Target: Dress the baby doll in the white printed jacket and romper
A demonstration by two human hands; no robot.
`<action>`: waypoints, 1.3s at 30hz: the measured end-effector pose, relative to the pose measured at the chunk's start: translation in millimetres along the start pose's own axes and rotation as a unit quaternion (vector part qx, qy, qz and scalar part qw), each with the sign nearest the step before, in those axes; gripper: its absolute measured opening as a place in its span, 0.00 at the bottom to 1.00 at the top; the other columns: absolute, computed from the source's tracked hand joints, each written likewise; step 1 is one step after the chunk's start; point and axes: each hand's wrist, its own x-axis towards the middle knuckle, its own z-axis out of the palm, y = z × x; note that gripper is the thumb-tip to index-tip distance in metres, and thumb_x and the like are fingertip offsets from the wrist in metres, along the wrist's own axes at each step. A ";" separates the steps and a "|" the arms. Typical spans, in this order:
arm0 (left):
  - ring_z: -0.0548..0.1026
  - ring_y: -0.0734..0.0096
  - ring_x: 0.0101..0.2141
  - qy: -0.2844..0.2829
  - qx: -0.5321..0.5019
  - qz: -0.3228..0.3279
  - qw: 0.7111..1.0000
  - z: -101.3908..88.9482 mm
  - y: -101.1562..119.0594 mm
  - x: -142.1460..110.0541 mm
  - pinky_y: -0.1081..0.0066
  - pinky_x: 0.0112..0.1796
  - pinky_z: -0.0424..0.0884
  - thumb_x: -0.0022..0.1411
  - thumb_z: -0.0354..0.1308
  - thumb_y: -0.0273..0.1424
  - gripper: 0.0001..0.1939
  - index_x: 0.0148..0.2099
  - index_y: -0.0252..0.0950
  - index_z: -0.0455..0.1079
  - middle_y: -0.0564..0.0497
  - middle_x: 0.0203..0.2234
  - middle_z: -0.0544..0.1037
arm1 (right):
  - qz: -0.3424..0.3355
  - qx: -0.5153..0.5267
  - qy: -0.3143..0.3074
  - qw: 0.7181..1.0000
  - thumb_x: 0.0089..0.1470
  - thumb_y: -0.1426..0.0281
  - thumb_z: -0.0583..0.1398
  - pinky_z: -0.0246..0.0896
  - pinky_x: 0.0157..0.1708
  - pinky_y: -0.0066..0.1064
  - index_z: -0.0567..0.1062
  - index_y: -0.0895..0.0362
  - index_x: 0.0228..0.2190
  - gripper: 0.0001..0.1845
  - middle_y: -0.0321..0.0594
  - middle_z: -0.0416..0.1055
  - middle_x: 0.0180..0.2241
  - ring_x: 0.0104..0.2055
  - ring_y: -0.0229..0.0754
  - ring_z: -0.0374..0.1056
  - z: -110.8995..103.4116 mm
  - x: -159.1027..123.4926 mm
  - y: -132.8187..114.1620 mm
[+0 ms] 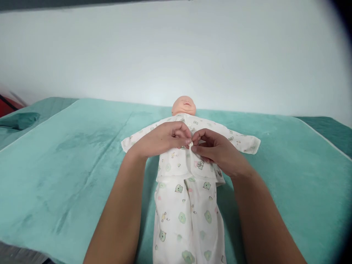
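Note:
A baby doll [184,105] lies on its back with its head away from me. It wears a white printed jacket [176,165] with long sleeves spread to both sides, and matching trousers [178,220]. Over the chest, my left hand [167,137] pinches the jacket's front edge between thumb and fingers. Close against it, my right hand [213,146] pinches the same front opening from the other side. A small pale fastening, perhaps a button [190,144], shows between the fingertips; its details are too small to make out.
Under the doll a teal blanket [68,172] covers the bed, with a darker green cover [324,128] showing at the right. A white wall [176,51] rises behind. Something red [8,106] stands at the far left.

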 end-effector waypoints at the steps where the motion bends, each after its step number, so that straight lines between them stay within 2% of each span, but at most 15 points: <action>1: 0.74 0.71 0.32 0.004 0.006 -0.004 1.000 0.8 0.7 -0.1 0.69 0.33 0.68 0.60 0.60 0.37 0.08 0.40 0.39 0.72 0.52 0.29 0.77 | 0.002 -0.007 0.000 1.000 0.52 0.65 0.67 0.48 0.21 0.26 0.72 0.53 0.37 0.11 0.27 0.61 0.23 0.22 0.30 0.55 0.4 -0.3 -0.4; 6: 0.69 0.73 0.27 0.032 0.034 -0.016 0.999 5.2 2.8 0.5 0.72 0.27 0.60 0.58 0.60 0.34 0.06 0.38 0.40 0.70 0.55 0.25 0.74 | 0.003 -0.034 0.004 0.999 0.52 0.67 0.66 0.48 0.21 0.26 0.72 0.53 0.36 0.09 0.27 0.61 0.23 0.22 0.30 0.54 1.5 -1.1 -1.5; 9: 0.68 0.74 0.27 0.031 0.027 -0.013 0.999 5.7 2.9 0.6 0.72 0.27 0.60 0.58 0.60 0.32 0.05 0.37 0.40 0.69 0.55 0.25 0.73 | -0.001 -0.035 -0.001 0.999 0.53 0.68 0.65 0.49 0.21 0.25 0.72 0.53 0.36 0.09 0.29 0.64 0.26 0.23 0.30 0.55 1.0 -1.1 -1.4; 12: 0.68 0.74 0.27 0.022 0.013 -0.001 1.000 4.8 2.4 0.1 0.72 0.28 0.61 0.58 0.59 0.30 0.04 0.38 0.40 0.69 0.55 0.25 0.72 | -0.005 -0.029 -0.005 1.000 0.54 0.69 0.65 0.49 0.21 0.24 0.72 0.53 0.36 0.08 0.28 0.63 0.25 0.23 0.30 0.55 0.7 -0.6 -0.8; 23: 0.72 0.75 0.32 -0.003 -0.092 0.013 0.996 0.6 -6.0 2.4 0.71 0.34 0.67 0.57 0.61 0.27 0.06 0.38 0.38 0.69 0.56 0.27 0.73 | -0.019 0.010 -0.002 1.000 0.55 0.65 0.66 0.51 0.19 0.25 0.73 0.52 0.37 0.10 0.29 0.64 0.30 0.22 0.28 0.57 -0.1 1.3 2.5; 27: 0.73 0.75 0.33 -0.009 -0.074 0.010 0.997 -0.8 -7.0 2.6 0.72 0.35 0.68 0.58 0.61 0.27 0.05 0.38 0.38 0.70 0.57 0.26 0.73 | -0.043 0.025 -0.005 0.999 0.60 0.62 0.63 0.50 0.19 0.25 0.73 0.52 0.38 0.08 0.30 0.63 0.29 0.21 0.28 0.58 -0.6 3.3 6.5; 32: 0.76 0.74 0.34 -0.016 -0.038 -0.002 0.999 -1.8 -4.9 1.3 0.71 0.37 0.69 0.59 0.60 0.27 0.06 0.40 0.39 0.72 0.55 0.30 0.78 | -0.037 0.026 0.009 0.999 0.59 0.63 0.64 0.49 0.18 0.25 0.74 0.53 0.37 0.07 0.31 0.64 0.29 0.20 0.28 0.58 -0.9 3.8 7.3; 35: 0.76 0.71 0.36 -0.028 0.020 -0.011 0.999 -2.4 -0.1 -0.6 0.70 0.37 0.69 0.61 0.59 0.30 0.06 0.41 0.39 0.74 0.53 0.33 0.80 | -0.039 0.023 0.020 0.999 0.58 0.63 0.64 0.47 0.18 0.25 0.74 0.53 0.35 0.07 0.30 0.64 0.25 0.19 0.30 0.57 -0.8 4.2 7.8; 37: 0.76 0.70 0.36 -0.029 0.065 -0.015 0.997 -2.4 3.3 -2.4 0.70 0.36 0.69 0.62 0.58 0.33 0.07 0.39 0.39 0.75 0.52 0.32 0.80 | -0.048 0.025 0.039 0.998 0.59 0.63 0.63 0.45 0.16 0.25 0.74 0.53 0.34 0.07 0.29 0.62 0.20 0.18 0.31 0.56 1.2 5.3 9.2; 39: 0.75 0.70 0.34 -0.024 0.090 -0.016 0.996 -1.7 5.3 -4.1 0.70 0.34 0.68 0.64 0.57 0.37 0.09 0.37 0.39 0.76 0.52 0.31 0.79 | -0.072 0.040 0.092 0.992 0.59 0.64 0.63 0.44 0.16 0.25 0.73 0.53 0.34 0.06 0.29 0.62 0.18 0.18 0.32 0.55 5.1 7.1 11.3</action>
